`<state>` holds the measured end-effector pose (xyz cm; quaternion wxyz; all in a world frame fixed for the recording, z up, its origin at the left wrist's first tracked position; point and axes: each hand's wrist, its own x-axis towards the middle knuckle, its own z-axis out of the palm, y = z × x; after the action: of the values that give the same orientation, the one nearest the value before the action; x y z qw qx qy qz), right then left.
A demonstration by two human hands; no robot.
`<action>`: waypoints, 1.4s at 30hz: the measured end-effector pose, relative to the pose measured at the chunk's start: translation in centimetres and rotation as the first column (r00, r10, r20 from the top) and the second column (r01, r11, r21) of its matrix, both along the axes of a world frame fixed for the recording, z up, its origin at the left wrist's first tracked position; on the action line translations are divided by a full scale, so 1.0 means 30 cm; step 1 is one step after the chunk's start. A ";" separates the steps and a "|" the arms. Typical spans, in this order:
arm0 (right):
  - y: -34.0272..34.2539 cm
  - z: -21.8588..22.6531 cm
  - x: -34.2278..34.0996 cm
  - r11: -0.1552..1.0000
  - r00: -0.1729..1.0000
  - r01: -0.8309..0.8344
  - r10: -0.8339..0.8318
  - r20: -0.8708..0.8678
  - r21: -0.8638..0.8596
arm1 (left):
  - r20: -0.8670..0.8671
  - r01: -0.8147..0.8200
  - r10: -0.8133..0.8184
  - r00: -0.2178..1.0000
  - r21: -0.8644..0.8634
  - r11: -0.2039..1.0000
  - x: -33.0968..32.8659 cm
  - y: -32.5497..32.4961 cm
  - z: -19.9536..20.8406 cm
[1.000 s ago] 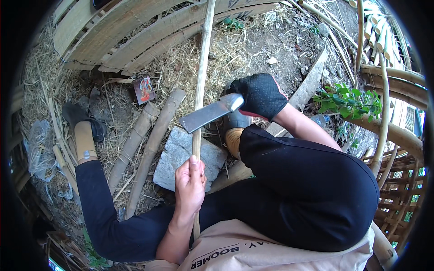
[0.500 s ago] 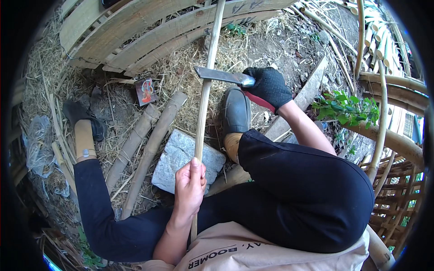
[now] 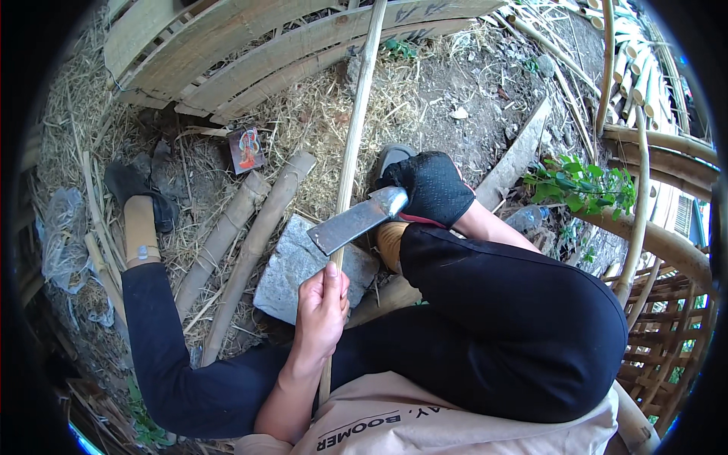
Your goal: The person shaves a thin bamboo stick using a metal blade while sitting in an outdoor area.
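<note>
A long, pale bamboo strip (image 3: 356, 136) runs from my lap up past the wooden slats at the top. My bare left hand (image 3: 321, 307) is closed around its lower part, thumb laid along it. In a black glove with some red, my right hand (image 3: 432, 186) grips a broad-bladed knife (image 3: 353, 225) by its handle, which the fingers hide. The blade lies across the strip just above my left thumb, its squared end reaching past the strip's left side. Behind the strip sits a rough grey stone block (image 3: 284, 269) on the ground.
Two bamboo poles (image 3: 258, 235) lie left of the block. A slatted wooden panel (image 3: 265, 68) stands beyond. To the right are a leafy plant (image 3: 580, 186), a woven bamboo basket (image 3: 667, 341) and stacked cut bamboo (image 3: 637, 76). My bent right leg (image 3: 516, 318) rises below my right arm.
My right hand has drawn the knife down along the strip, toward my left hand, and the blade has tilted. My left hand has barely moved, and the strip's far end has shifted slightly right.
</note>
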<state>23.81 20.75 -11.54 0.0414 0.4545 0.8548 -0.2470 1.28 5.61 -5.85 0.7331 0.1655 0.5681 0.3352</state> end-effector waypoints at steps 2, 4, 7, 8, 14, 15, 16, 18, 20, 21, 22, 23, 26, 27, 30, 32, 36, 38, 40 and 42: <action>0.020 0.030 -0.021 0.998 1.000 -0.012 0.012 -0.002 0.066 | -0.007 -0.004 0.004 1.000 0.008 1.000 -0.002 0.000 -0.001; 0.033 0.045 -0.032 0.995 1.000 -0.010 0.012 -0.025 0.098 | -0.011 -0.001 0.001 1.000 0.009 1.000 -0.003 0.002 -0.001; 0.054 -0.006 -0.005 0.990 0.983 0.103 -0.086 -0.161 0.099 | 0.012 -0.011 0.011 1.000 -0.020 1.000 -0.004 0.011 0.008; 0.078 -0.020 0.007 0.982 0.978 0.156 -0.139 -0.158 0.102 | 0.010 -0.009 0.009 1.000 -0.023 1.000 -0.005 0.011 0.008; 0.182 0.020 0.016 0.977 0.992 0.129 -0.125 -0.033 0.167 | 0.034 -0.018 0.018 0.999 -0.022 1.000 -0.013 0.006 0.011; 0.187 0.027 0.016 0.981 0.992 0.127 -0.129 0.006 0.148 | 0.030 -0.017 0.018 0.999 -0.014 1.000 -0.010 0.007 0.009; 0.187 0.022 0.019 0.980 0.991 0.135 -0.136 -0.004 0.143 | 0.025 -0.018 0.018 1.000 -0.007 1.000 -0.007 0.007 0.007; 0.183 -0.003 0.023 0.979 0.988 0.155 -0.152 -0.029 0.131 | 0.030 -0.015 0.016 0.999 -0.027 1.000 -0.010 0.007 0.010; 0.190 -0.012 0.022 0.976 0.987 0.155 -0.146 -0.073 0.150 | 0.036 -0.012 0.014 0.999 -0.036 0.999 -0.014 0.012 0.014; 0.195 -0.019 0.024 0.975 0.985 0.156 -0.142 -0.095 0.159 | 0.036 -0.013 0.014 0.999 -0.040 0.999 -0.015 0.012 0.016; 0.204 -0.032 0.030 0.965 0.976 0.214 -0.203 -0.085 0.150 | 0.036 -0.013 0.015 0.999 -0.044 0.999 -0.016 0.012 0.017; 0.218 -0.042 0.040 0.952 0.962 0.270 -0.262 -0.072 0.143 | 0.044 -0.012 0.014 0.999 -0.043 0.999 -0.015 0.012 0.017; 0.254 -0.033 0.063 0.933 0.951 0.309 -0.308 -0.033 0.186 | 0.060 -0.019 0.022 0.998 -0.051 0.999 -0.016 0.010 0.014; 0.258 -0.024 0.065 0.936 0.955 0.295 -0.295 -0.028 0.195 | 0.067 -0.025 0.029 0.997 -0.060 0.998 -0.019 0.012 0.020; 0.244 -0.029 0.069 0.930 0.948 0.317 -0.311 -0.059 0.184 | 0.092 -0.024 0.032 0.995 -0.085 0.996 -0.022 0.009 0.012; 0.205 -0.021 0.061 0.918 0.927 0.370 -0.354 -0.126 0.143 | 0.112 -0.025 0.036 0.993 -0.097 0.995 -0.027 0.007 0.010; 0.124 0.001 0.028 0.961 0.955 0.275 -0.270 -0.119 0.028 | 0.149 -0.030 0.046 0.988 -0.109 0.994 -0.035 0.009 0.006; 0.083 -0.001 0.021 0.987 0.961 0.151 -0.134 -0.242 0.054 | 0.150 -0.027 0.043 0.988 -0.109 0.994 -0.034 0.009 0.007; 0.058 0.000 -0.006 0.996 0.972 0.079 -0.069 -0.223 0.035 | 0.144 -0.022 0.037 0.989 -0.108 0.994 -0.033 0.012 0.009; 0.050 0.021 -0.029 0.998 0.967 0.036 -0.023 -0.253 0.047 | 0.138 -0.017 0.030 0.990 -0.092 0.996 -0.029 0.013 0.014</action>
<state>22.93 22.27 -10.90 -0.0828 0.4330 0.8523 -0.2816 0.40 6.00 -5.42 0.7737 0.1018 0.5322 0.3284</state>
